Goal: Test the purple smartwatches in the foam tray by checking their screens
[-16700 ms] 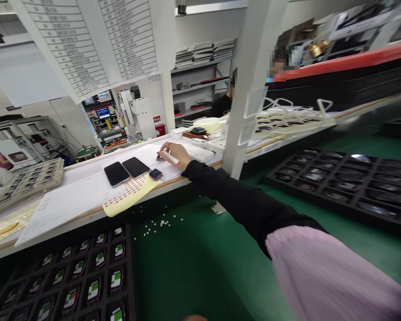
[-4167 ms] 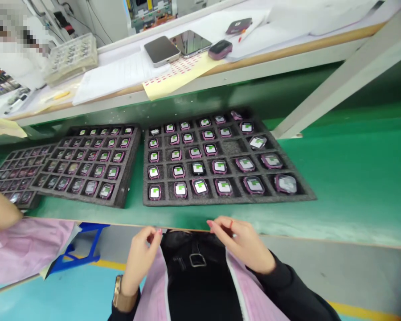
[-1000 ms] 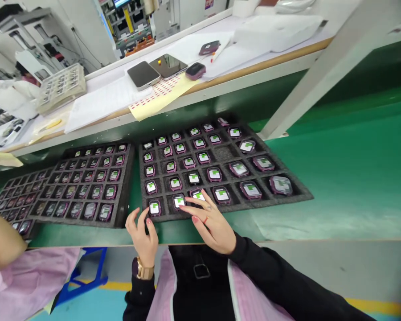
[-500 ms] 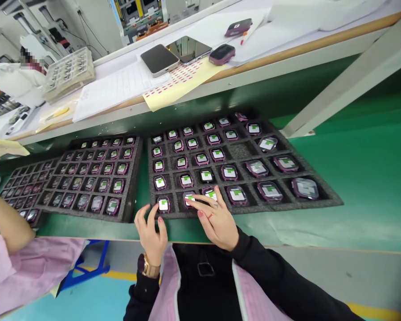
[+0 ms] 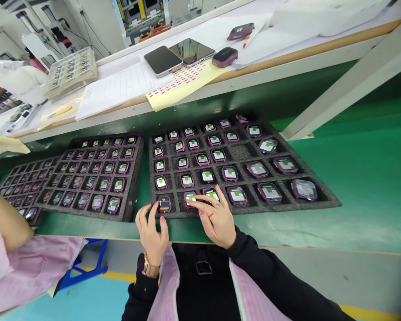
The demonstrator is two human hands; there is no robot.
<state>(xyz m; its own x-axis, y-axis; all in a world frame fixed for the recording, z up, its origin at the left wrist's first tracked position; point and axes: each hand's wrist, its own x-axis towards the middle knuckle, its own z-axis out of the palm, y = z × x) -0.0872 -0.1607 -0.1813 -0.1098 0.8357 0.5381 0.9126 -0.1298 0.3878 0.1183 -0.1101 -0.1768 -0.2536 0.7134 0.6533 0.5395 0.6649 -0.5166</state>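
Observation:
In front of me lies a dark foam tray (image 5: 242, 151) with purple smartwatch bodies in its compartments, most of their screens lit white and green. My left hand (image 5: 153, 229) is at the tray's near left corner, fingers apart, its index fingertip by the corner smartwatch (image 5: 164, 204), whose screen is dark with a coloured bar. My right hand (image 5: 218, 223) hangs over the near row with fingers spread and holds nothing. Its fingertips reach over a lit smartwatch (image 5: 190, 198) and partly cover the neighbouring smartwatch (image 5: 211, 192).
More foam trays of smartwatches (image 5: 138, 178) stand to the left, where a co-worker's arm (image 5: 10, 218) reaches in. On the shelf above are two phones (image 5: 163, 61), loose watches (image 5: 225, 57), papers (image 5: 120, 87) and a clear parts box (image 5: 71, 71). A slanted white post (image 5: 341, 80) rises at the right.
The corner smartwatch by my left index finger has switched from a white and green screen to a dark one with a coloured bar. My hands have barely moved.

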